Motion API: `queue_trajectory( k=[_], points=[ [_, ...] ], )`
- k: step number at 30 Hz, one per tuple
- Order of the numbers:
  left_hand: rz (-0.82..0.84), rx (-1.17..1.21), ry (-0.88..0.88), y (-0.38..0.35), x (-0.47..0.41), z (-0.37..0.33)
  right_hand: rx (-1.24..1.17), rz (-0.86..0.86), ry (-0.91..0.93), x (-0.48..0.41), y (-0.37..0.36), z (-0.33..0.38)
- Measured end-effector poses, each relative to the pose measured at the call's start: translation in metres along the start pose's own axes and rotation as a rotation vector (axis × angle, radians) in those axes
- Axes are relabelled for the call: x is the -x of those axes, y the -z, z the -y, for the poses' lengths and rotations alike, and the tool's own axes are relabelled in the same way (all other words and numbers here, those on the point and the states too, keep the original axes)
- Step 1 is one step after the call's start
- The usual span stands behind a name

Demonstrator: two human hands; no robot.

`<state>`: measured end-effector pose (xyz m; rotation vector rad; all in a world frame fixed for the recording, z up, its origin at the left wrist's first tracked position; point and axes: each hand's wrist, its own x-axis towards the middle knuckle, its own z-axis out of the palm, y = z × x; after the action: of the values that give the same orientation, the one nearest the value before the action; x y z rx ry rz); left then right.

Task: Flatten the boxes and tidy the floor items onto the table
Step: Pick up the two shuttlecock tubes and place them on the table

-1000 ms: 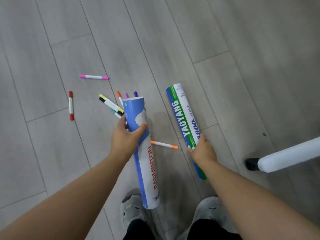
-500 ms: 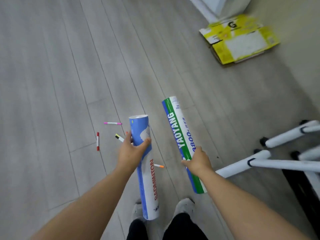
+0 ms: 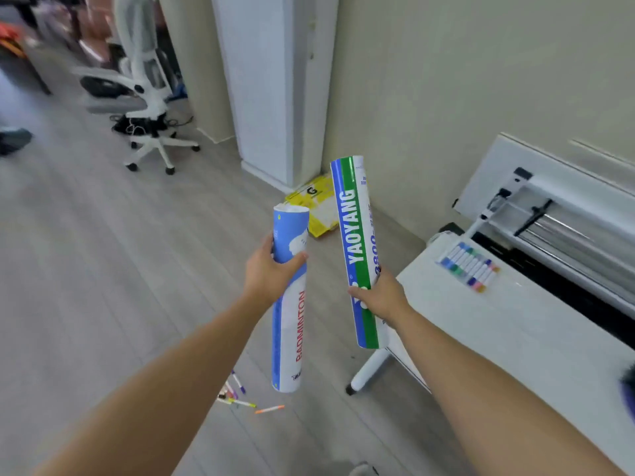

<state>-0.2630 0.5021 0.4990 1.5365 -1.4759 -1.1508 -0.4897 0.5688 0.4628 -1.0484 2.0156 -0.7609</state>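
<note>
1. BADMINTON tube (image 3: 290, 321), blue and white, is up off the floor (image 3: 103, 269). The left hand (image 3: 268, 273) grips it near the upper end, with fingers and thumb curled round it. It hangs nearly upright.
2. The right hand (image 3: 381, 297) holds the YAOYANG tube (image 3: 357, 242), green, blue and white, with its fingers wrapped round the lower half. This tube also stands nearly upright, just beside the BADMINTON tube without touching it, close to the edge of the white table (image 3: 515, 338).
3. A marker set (image 3: 469, 266) lies in a row on the table, towards its far end.
4. Loose markers (image 3: 240, 396) lie scattered on the floor below the BADMINTON tube.
5. A yellow box (image 3: 318, 207) lies on the floor at the foot of the wall, partly hidden behind the tubes.
6. A white office chair (image 3: 137, 94) stands well apart at the far left, blurred.
</note>
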Motion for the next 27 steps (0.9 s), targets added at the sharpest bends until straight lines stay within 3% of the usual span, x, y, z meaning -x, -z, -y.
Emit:
queue_trajectory(
  k=[5, 12, 17, 27],
  points=[
    [0.107, -0.002, -0.172, -0.069, 0.017, -0.110, -0.219, -0.186, 0.052, 0.037, 0.126, -0.009],
    [0.319, 0.028, -0.300, -0.255, 0.054, -0.214, -0.443, -0.456, 0.092, 0.052, 0.303, -0.077],
    [0.457, 0.010, -0.275, -0.393, 0.088, -0.252, -0.497, -0.546, 0.035, 0.031, 0.416, -0.159],
    [0.616, -0.006, -0.267, -0.537, 0.130, -0.283, -0.461, -0.610, -0.050, -0.001, 0.540, -0.269]
  ],
)
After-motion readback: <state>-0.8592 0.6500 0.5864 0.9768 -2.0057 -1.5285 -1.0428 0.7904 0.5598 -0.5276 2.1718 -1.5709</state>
